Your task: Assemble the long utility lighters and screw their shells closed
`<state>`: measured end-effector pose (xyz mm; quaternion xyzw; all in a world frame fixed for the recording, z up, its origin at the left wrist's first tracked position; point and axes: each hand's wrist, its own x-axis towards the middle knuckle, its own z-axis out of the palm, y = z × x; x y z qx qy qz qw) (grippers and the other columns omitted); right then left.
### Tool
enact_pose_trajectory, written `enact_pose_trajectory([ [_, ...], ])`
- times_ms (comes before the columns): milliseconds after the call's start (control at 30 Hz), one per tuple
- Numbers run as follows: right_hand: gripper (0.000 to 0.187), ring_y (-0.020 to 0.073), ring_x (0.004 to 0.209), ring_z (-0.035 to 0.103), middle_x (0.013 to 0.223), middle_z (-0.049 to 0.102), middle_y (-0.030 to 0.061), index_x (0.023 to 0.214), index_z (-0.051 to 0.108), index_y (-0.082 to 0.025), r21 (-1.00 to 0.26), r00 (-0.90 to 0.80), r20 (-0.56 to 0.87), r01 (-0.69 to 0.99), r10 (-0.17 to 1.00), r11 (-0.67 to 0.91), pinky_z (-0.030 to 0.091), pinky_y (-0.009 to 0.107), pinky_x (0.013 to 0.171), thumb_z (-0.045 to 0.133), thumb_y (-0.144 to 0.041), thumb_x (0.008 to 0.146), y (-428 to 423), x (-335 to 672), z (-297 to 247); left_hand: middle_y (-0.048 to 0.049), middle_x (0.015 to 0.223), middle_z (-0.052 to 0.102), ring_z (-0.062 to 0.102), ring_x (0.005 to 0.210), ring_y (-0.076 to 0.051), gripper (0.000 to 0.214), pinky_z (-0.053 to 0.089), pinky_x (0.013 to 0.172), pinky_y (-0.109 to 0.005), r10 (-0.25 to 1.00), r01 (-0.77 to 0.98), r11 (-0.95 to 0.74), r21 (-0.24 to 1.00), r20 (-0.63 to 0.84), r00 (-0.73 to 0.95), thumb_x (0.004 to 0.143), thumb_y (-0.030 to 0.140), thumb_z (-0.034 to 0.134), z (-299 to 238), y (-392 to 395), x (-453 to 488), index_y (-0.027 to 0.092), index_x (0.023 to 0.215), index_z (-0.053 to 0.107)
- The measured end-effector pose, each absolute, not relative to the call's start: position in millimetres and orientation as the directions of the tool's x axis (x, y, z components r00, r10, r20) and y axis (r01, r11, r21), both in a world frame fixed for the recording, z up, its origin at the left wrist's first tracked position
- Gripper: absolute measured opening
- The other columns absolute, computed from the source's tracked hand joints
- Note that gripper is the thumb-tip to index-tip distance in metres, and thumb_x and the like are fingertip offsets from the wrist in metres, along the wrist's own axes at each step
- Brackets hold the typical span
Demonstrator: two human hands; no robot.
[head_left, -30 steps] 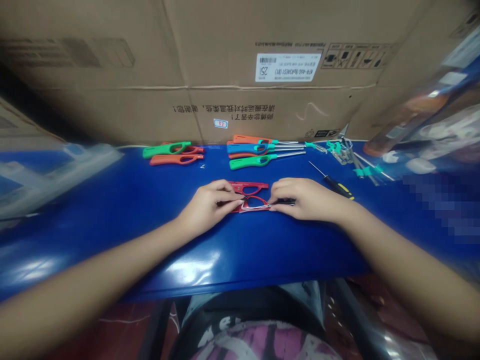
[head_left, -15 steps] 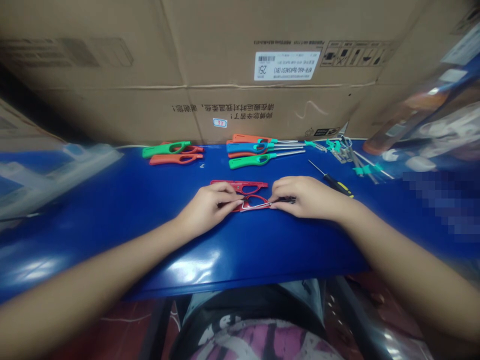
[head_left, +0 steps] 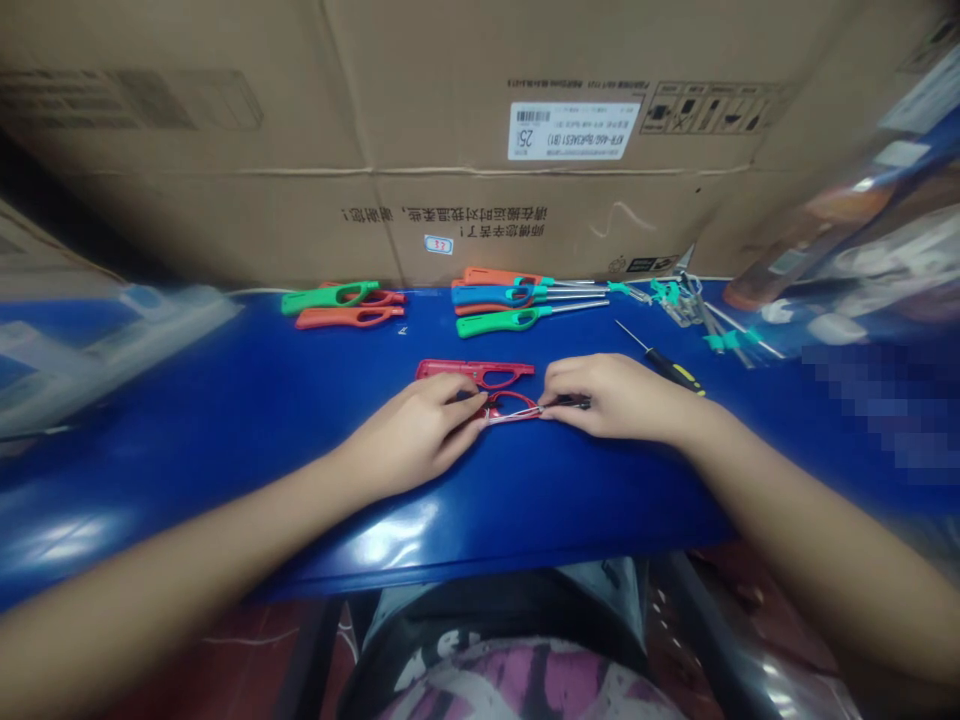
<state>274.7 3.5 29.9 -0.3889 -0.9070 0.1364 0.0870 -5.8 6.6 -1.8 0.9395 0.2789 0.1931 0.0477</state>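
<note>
Low over the blue table, my left hand (head_left: 431,425) is closed on one half of a red lighter casing (head_left: 517,396); its fingers cover that piece's left part. A thin white wire or tube (head_left: 514,413) runs across the casing's loop to the pinched fingertips of my right hand (head_left: 592,390). Something dark and thin (head_left: 577,403) shows under the right fingers, mostly hidden. Just behind lies the matching red casing half (head_left: 502,376), with its inner side up. A screwdriver (head_left: 671,368) with a black and yellow handle rests beyond my right hand.
Orange and green casings (head_left: 330,297) lie at the back left. Several gas lighters (head_left: 499,322) with metal barrels are at the back middle. Loose metal and teal parts (head_left: 679,300) are heaped to their right. A cardboard box wall (head_left: 262,220) closes the back.
My left thumb and fingers have shifted slightly at the red casing. The white wire now crosses the loop more straight, where before it bent along the lower edge. My right hand is nearly still.
</note>
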Motion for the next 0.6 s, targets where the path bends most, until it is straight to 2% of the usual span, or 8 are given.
enact_pose_trajectory([
  [167, 0.009, 0.0167, 0.083, 0.065, 0.095, 0.072, 0.0025, 0.09, 0.073, -0.021, -0.323, -0.684, 0.048, 0.679, 0.728, 0.659, 0.04, 0.027, 0.068, 0.065, -0.023, 0.092, 4.6, 277.6, 29.1, -0.0162, 0.117, 0.067, 0.064, 0.11, -0.03, 0.034, 0.056, 0.094, -0.045, 0.479, 0.478, -0.875, 0.08, 0.293, 0.828, 0.103, 0.029, 0.049, 3.9, 4.5, -9.6, 0.012, 0.125, 0.069],
  [367, 0.006, 0.0156, 0.079, 0.063, 0.093, 0.071, 0.0026, 0.088, 0.071, -0.02, -0.338, -0.669, 0.028, 0.693, 0.743, 0.637, 0.038, 0.026, 0.066, 0.067, -0.023, 0.09, 4.1, 279.4, 30.7, -0.015, 0.11, 0.071, 0.067, 0.098, -0.029, 0.03, 0.055, 0.078, -0.04, 0.429, 0.483, -0.864, -0.14, 0.296, 0.854, 0.103, 0.028, 0.051, 6.4, 1.1, -9.2, 0.011, 0.115, 0.073],
  [467, 0.004, 0.0152, 0.078, 0.062, 0.092, 0.071, 0.0024, 0.088, 0.07, -0.02, -0.355, -0.663, 0.02, 0.695, 0.748, 0.626, 0.038, 0.026, 0.065, 0.067, -0.022, 0.09, 3.5, 279.8, 31.4, -0.0133, 0.107, 0.072, 0.067, 0.096, -0.028, 0.031, 0.054, 0.076, -0.039, 0.415, 0.478, -0.866, -0.15, 0.318, 0.852, 0.104, 0.029, 0.051, 3.4, 2.7, -10.5, 0.012, 0.116, 0.073],
  [600, 0.005, 0.0153, 0.078, 0.062, 0.091, 0.071, 0.0027, 0.088, 0.07, -0.02, -0.391, -0.679, 0.021, 0.67, 0.734, 0.631, 0.038, 0.026, 0.066, 0.066, -0.021, 0.089, 4.2, 281.3, 32.1, -0.0115, 0.105, 0.072, 0.067, 0.095, -0.024, 0.035, 0.055, 0.08, -0.037, 0.448, 0.486, -0.873, -0.046, 0.32, 0.835, 0.105, 0.032, 0.047, 0.6, 7.0, -13.2, 0.014, 0.125, 0.07],
])
